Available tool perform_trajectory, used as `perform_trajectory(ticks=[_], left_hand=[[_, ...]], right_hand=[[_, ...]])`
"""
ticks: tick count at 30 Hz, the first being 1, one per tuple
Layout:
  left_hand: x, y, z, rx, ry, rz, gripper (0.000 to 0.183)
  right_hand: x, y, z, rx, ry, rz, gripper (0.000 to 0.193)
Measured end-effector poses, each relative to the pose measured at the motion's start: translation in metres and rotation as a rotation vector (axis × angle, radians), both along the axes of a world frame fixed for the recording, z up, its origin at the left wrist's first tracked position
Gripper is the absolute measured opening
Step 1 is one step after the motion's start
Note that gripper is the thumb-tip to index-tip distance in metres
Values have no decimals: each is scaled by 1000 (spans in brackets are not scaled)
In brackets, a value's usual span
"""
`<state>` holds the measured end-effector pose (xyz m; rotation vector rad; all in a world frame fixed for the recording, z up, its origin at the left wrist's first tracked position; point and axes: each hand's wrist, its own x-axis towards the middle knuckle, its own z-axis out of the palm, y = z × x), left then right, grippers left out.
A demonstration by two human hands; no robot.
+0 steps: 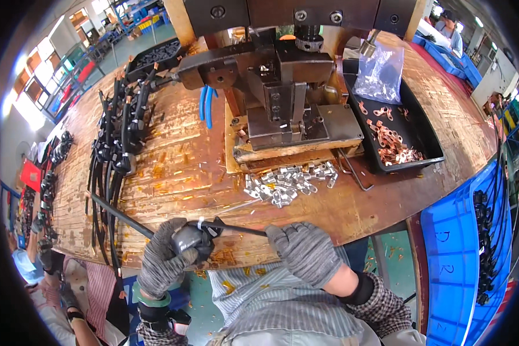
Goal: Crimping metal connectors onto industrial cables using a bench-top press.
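My left hand, in a grey knit glove, is closed around a black plastic connector at the table's front edge. A black cable runs from it to the right, and my gloved right hand is wrapped around that end, hiding its tip. Another length of black cable stretches up and left from beside my left hand. Beyond my hands lies a loose pile of silver cable lugs, just in front of a dark metal press.
Right of the press, a black tray holds copper lugs and a clear bag. Bundled black cables lie to the left. A bent metal rod juts from the press base. A blue crate stands at the right; co-workers sit nearby.
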<state>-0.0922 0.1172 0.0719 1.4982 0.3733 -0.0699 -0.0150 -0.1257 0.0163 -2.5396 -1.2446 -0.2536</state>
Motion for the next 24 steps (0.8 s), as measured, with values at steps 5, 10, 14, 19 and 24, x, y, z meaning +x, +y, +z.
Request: perform_trajectory(ticks=[5,10,14,19,24], left_hand=[[17,-44,10,1191,-520,100,41],[73,-76,-30,1181,-630,-513,37],[78,-71,-46,939,-530,-474,28],[82,-61,-47,923,-608,-516,24],[83,-51,-50,953,-635,-506,20]], right_hand=[[11,9,-13,9,-44,23,29],[33,10,-22,19,313,120,27],[27,4,-26,90,50,-11,23],[33,1,-16,-60,136,-171,22],[67,-51,-7,286,488,-280,26]])
